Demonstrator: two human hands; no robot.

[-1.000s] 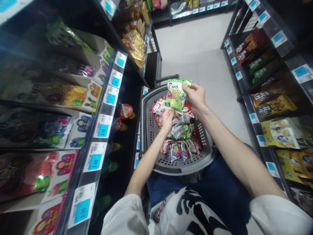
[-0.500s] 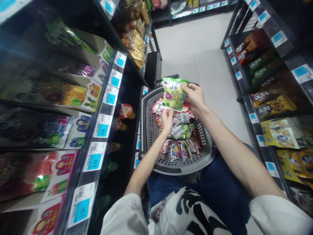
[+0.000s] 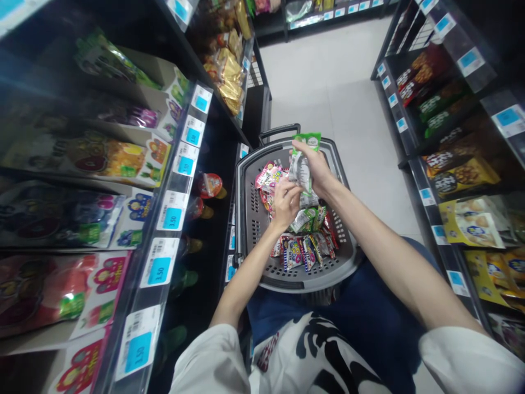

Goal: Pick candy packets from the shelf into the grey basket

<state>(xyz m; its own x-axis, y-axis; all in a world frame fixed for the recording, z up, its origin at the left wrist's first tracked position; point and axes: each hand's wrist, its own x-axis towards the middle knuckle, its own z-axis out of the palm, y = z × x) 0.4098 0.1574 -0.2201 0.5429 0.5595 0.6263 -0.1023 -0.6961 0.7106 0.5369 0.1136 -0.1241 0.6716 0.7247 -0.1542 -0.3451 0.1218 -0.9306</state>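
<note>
Over the basket my right hand (image 3: 320,171) is closed on a green candy packet (image 3: 301,169), whose silvery printed back now faces me. My left hand (image 3: 286,201) is at the packet's lower edge, its fingers curled against it and partly covering that corner. Beneath both hands is a grey plastic shopping basket (image 3: 251,230) with slotted walls. Inside it lie several small candy packets: a pink one (image 3: 268,178) on the left, a green one (image 3: 305,220) in the middle, and a blue-striped white one (image 3: 292,253) near the front. My hands hide some of the others.
A shelf on the left holds bagged sweets in display boxes, with price tags (image 3: 158,269) along its edge. Bottles (image 3: 211,186) stand just left of the basket. Snack bags (image 3: 471,225) fill the right shelf. A pale floor (image 3: 353,98) runs between the shelves.
The green candy packet has been turned over, from its colourful front to its silvery back. My left hand has shifted slightly right, and its fingers have changed position on the lower edge.
</note>
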